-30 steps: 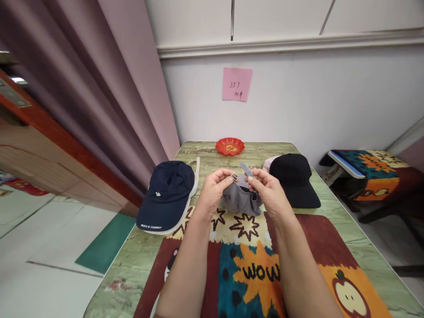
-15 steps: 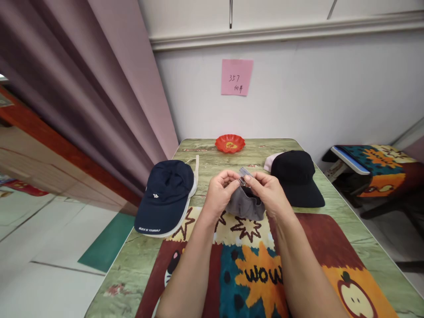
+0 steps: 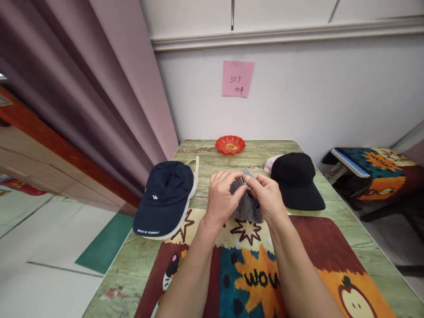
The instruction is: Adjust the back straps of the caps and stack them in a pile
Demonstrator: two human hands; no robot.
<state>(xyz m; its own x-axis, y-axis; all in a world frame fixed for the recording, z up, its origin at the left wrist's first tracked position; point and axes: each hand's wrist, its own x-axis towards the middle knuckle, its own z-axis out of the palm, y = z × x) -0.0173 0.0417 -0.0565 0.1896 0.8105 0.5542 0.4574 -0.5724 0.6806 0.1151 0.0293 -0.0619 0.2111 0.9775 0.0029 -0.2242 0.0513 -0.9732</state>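
Note:
A grey cap (image 3: 248, 208) is between my two hands, above the patterned mat, its back strap and metal buckle (image 3: 243, 179) raised toward me. My left hand (image 3: 223, 196) pinches the strap at the buckle, fingers curled over it. With thumb and fingers, my right hand (image 3: 267, 194) grips the grey strap end (image 3: 248, 173), which sticks up past the fingertips. Much of the cap lies hidden behind both hands. A navy cap (image 3: 165, 194) rests at the left, on top of a white one, and a black cap (image 3: 298, 181) lies at the right over a pale pink one.
At the back of the green table (image 3: 198, 148) stands a red scalloped dish (image 3: 230, 145). A colourful mat (image 3: 318, 238) lies under my forearms. On the wall hangs a pink note (image 3: 237, 78). A purple curtain (image 3: 132, 79) borders the left, and another mat-covered table (image 3: 384, 163) stands at the right.
My left hand has turned and shifted slightly right, its fingers now further over the buckle. The strap end has moved a little to the right with my right hand.

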